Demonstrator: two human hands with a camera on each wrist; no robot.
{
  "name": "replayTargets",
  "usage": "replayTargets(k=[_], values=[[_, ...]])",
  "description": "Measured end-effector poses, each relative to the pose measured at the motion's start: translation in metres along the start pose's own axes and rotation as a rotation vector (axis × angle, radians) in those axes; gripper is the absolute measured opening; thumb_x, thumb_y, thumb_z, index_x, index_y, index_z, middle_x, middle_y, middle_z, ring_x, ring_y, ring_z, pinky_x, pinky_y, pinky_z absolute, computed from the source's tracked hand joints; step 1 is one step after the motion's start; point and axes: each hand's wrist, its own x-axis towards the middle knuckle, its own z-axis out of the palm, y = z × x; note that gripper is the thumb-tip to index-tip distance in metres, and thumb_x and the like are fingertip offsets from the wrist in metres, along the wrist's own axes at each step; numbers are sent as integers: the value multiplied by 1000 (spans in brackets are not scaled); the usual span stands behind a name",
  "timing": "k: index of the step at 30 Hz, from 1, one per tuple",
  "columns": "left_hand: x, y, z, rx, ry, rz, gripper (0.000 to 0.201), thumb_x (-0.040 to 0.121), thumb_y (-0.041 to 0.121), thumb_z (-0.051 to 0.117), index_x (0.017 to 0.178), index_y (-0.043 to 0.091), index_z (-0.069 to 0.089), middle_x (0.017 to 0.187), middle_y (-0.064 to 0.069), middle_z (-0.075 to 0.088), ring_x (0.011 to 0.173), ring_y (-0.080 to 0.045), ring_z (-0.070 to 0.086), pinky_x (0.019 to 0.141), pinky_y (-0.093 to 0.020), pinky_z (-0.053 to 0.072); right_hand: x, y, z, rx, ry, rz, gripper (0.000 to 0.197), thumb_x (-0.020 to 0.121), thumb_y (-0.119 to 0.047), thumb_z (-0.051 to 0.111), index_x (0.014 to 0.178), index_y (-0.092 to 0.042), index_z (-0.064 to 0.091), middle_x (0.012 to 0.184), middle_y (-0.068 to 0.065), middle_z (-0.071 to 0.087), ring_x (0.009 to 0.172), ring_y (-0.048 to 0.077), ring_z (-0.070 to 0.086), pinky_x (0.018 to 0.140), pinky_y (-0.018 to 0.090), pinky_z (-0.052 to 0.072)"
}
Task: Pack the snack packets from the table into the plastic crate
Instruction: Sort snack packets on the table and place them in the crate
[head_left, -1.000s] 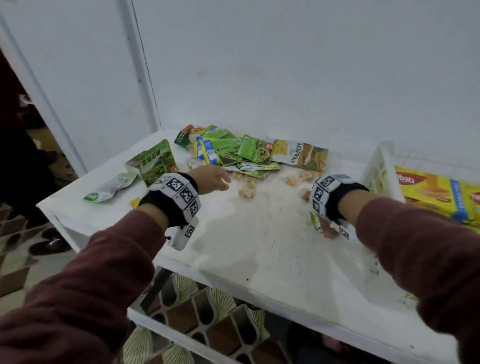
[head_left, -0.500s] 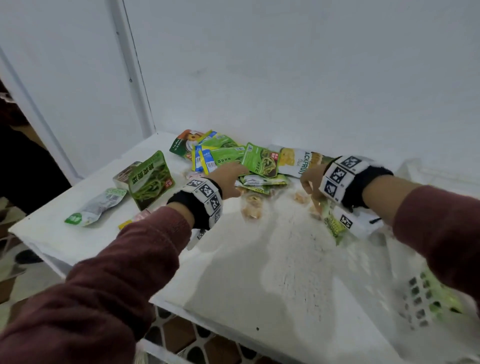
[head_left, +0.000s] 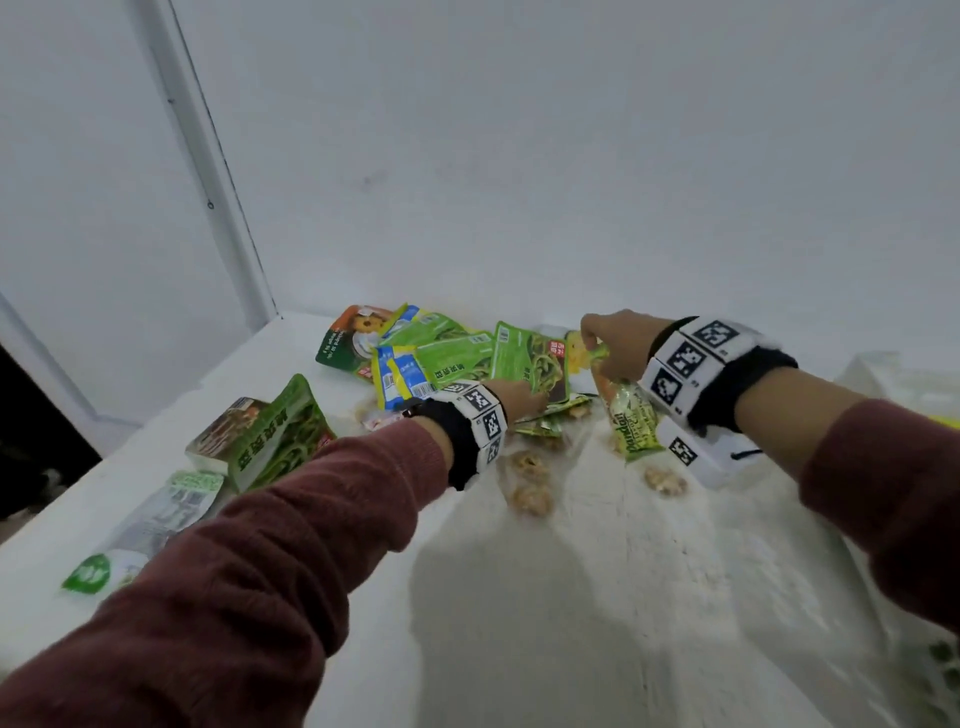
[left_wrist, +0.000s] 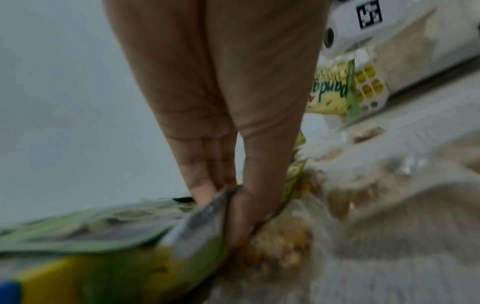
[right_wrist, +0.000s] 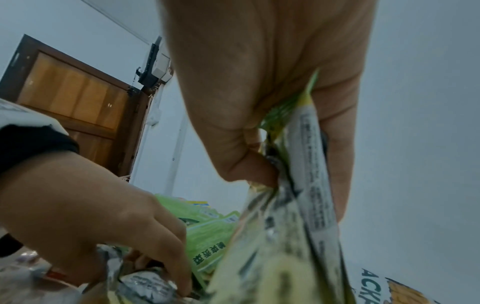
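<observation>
A heap of green, blue and orange snack packets lies at the back of the white table. My left hand reaches into the heap; in the left wrist view its thumb and fingers pinch the edge of a green packet. My right hand is over the heap's right end, fingers curled round the top of a green Pandan packet that hangs below it. The right wrist view shows the same grip. The white perforated crate stands to the right.
Small clear-wrapped biscuits lie loose between my wrists. A green pouch and a white-green pouch sit on the left near the table edge. A jackfruit packet lies under my right hand. A white wall rises right behind the heap.
Both hands have moved forward to the heap at the back. The right hand came over from near the crate with the Pandan packet. The left hand has taken a green packet's edge.
</observation>
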Motion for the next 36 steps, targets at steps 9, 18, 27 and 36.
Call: replayTargets(k=[9, 18, 27, 36], values=[[-13, -21, -3, -547, 382, -153, 43, 89, 3, 40, 130, 10, 50, 130, -14, 54, 118, -30, 52, 95, -35, 43, 18, 22, -17, 100, 148, 9, 28, 79, -5, 54, 103, -19, 55, 115, 6, 58, 89, 24, 52, 76, 30, 45], [-16, -95, -23, -800, 370, -506, 30, 97, 7, 36, 109, -7, 60, 124, -22, 57, 112, -33, 53, 77, -30, 43, 84, 13, -19, 385, -237, -81, 55, 83, 6, 44, 125, -29, 46, 125, 34, 51, 76, 37, 60, 49, 24, 43], [18, -90, -14, -900, 233, -516, 11, 96, 6, 37, 88, 11, 44, 73, -1, 45, 85, -16, 38, 63, -16, 39, 139, 13, 27, 422, -271, -58, 75, 77, 4, 50, 141, -31, 32, 78, 13, 65, 41, 8, 44, 45, 19, 35], [14, -90, -12, -729, 269, -408, 41, 83, -2, 42, 51, 12, 20, 54, -3, 22, 48, -14, 21, 46, -23, 17, 127, 13, 23, 441, -115, -97, 24, 80, -13, 66, 98, -14, 49, 82, 3, 55, 57, 10, 50, 55, 24, 43]])
